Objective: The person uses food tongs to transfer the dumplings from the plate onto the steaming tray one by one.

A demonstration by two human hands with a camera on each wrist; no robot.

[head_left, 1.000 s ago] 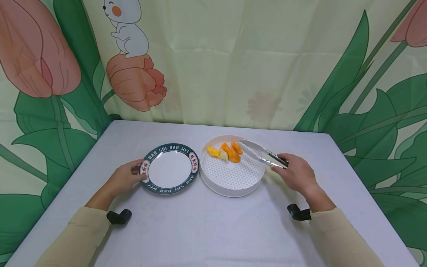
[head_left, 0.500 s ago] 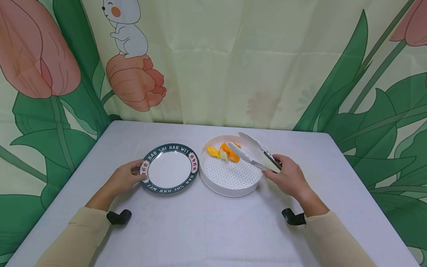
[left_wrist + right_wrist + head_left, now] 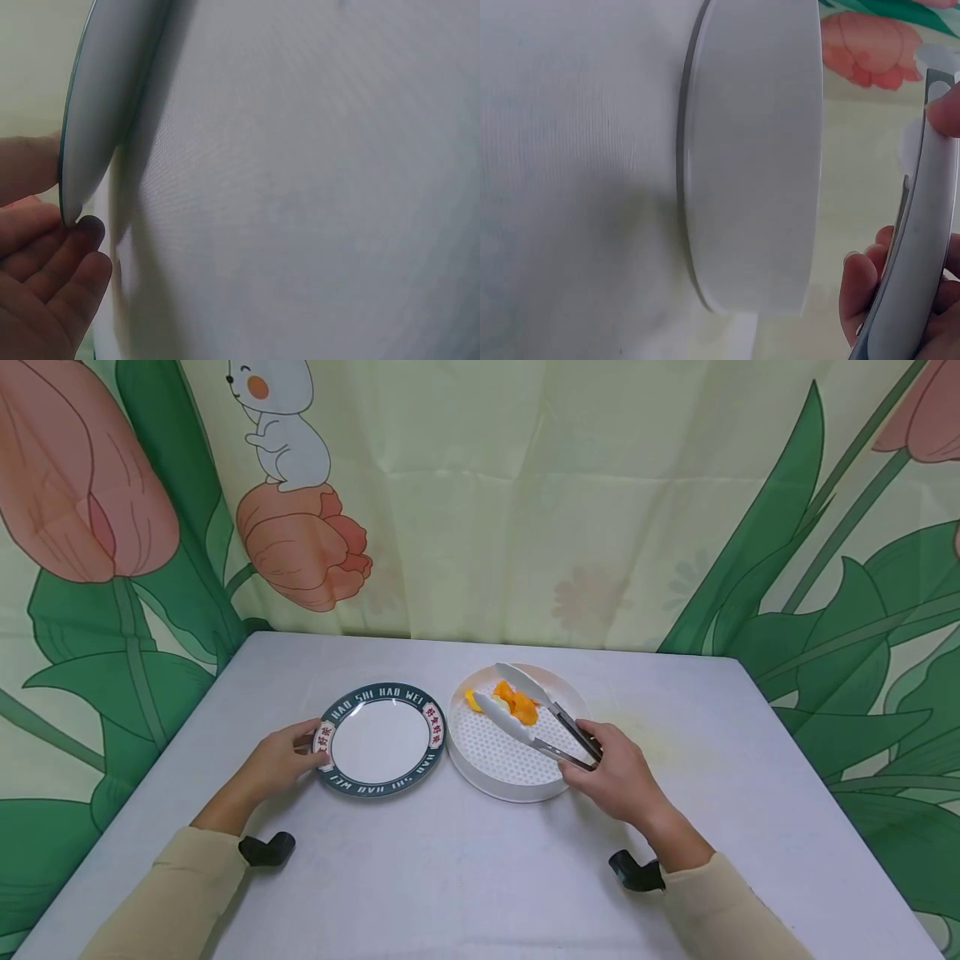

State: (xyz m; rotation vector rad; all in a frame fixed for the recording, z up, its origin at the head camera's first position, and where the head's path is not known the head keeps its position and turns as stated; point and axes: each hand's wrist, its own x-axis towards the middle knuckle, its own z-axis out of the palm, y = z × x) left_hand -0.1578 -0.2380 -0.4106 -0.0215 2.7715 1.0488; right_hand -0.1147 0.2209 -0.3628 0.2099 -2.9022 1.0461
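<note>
My left hand (image 3: 279, 762) holds the left rim of a round plate (image 3: 382, 739) with a white middle and a dark green lettered border. In the left wrist view, thumb and fingers pinch the edge of the plate (image 3: 112, 82), seen from beneath. My right hand (image 3: 618, 777) grips metal tongs (image 3: 508, 721), their arms spread apart, over a round white tray (image 3: 498, 764) with a dotted floor. Several orange pieces (image 3: 527, 712) and a yellow piece (image 3: 471, 699) lie at the tray's back left, partly behind the tongs; their kind is unclear.
Plate and tray stand side by side, almost touching, on a table with a white cloth (image 3: 450, 877). Behind the table hangs a curtain (image 3: 480, 527) printed with tulips and a white animal. In the right wrist view the tray's tall side wall (image 3: 754, 150) shows.
My right hand has moved left and toward me with the tongs, whose tips have spread and shifted left over the pieces. The left hand and plate have stayed put.
</note>
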